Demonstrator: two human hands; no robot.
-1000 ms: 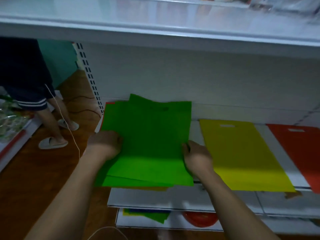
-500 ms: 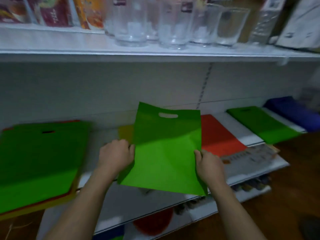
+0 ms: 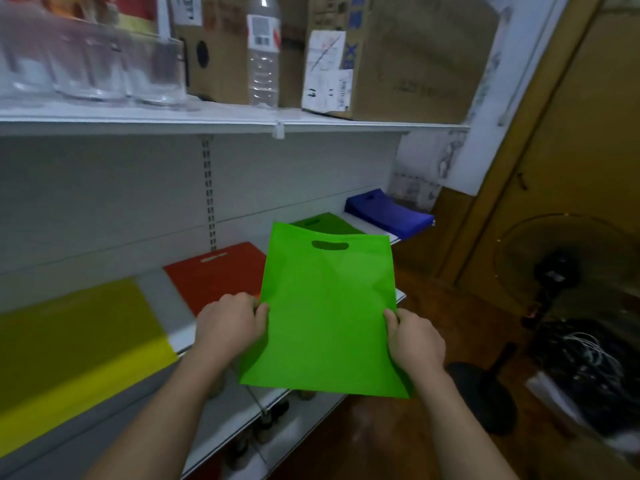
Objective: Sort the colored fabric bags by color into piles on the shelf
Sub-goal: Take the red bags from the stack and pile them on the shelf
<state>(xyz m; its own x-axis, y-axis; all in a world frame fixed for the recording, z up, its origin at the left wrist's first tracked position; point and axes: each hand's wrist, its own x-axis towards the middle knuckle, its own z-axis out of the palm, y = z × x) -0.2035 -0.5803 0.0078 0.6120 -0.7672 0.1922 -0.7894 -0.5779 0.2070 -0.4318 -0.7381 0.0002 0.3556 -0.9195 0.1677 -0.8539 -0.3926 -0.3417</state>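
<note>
We grip the light green bag (image 3: 329, 313) with left hand (image 3: 230, 325) and right hand (image 3: 415, 341), in front of the green pile (image 3: 323, 224). Being limp, it may fold and land crooked on the pile.

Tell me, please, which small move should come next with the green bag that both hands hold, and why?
Probably carry the green bag forward and right onto the green pile. The left hand and right hand grip its side edges, and that pile, between the red bags and blue pile, matches its color.
</note>
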